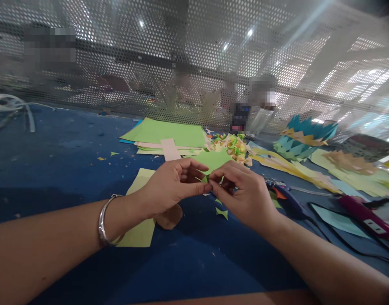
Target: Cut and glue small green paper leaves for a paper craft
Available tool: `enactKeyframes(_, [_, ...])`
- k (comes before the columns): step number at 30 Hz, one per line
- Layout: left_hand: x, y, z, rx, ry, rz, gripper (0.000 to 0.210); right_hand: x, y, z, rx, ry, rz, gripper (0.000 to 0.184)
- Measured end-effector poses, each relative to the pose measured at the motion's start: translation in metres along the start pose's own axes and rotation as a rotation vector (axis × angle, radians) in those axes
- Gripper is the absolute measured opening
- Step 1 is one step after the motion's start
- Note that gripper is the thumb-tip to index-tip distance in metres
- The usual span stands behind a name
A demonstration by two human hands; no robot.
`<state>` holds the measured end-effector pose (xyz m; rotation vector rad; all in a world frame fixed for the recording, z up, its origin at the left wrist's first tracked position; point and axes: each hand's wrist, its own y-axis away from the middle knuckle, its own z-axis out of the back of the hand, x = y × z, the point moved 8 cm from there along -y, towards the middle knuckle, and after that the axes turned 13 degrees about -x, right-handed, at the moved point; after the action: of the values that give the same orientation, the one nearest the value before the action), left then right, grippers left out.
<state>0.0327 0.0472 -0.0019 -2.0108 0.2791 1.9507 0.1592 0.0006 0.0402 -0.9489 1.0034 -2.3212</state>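
A small piece of green paper point(205, 179) sits between my fingertips, over the middle of the blue table. My left hand point(172, 182), with a silver bangle at the wrist, comes from the left and pinches one side of the piece. From the right, my right hand point(245, 190) has thumb and forefinger closed on its other side. Much of the piece is hidden by the fingers. Below my left hand lie a pale yellow sheet point(139, 233) and a round brown piece point(169, 218). Green four-pointed paper scraps point(222, 213) lie under my right hand.
Green sheets point(172, 132) are stacked at the back, beside a pile of curled paper pieces point(235, 146). At right are a blue glue gun point(288, 201), a magenta power strip point(365, 216) with black cords, and teal zigzag paper rings point(305, 131). A perforated metal screen point(118, 63) borders the table.
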Motion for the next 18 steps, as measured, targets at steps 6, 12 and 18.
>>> enactKeyframes(6, [0.0016, -0.0012, 0.0008, -0.009, -0.034, -0.019, 0.042, -0.0032, 0.0004, -0.0024, 0.016, -0.020, -0.031, 0.008])
enactKeyframes(12, [0.0007, -0.0033, 0.0008, 0.026, 0.002, -0.009, 0.045, -0.0054, -0.0009, -0.0004, -0.002, -0.039, -0.048, 0.008])
enactKeyframes(18, [0.0027, -0.0052, 0.0038, 0.008, 0.047, 0.011, 0.040, -0.0060, -0.0011, 0.0026, -0.015, -0.047, -0.060, 0.008])
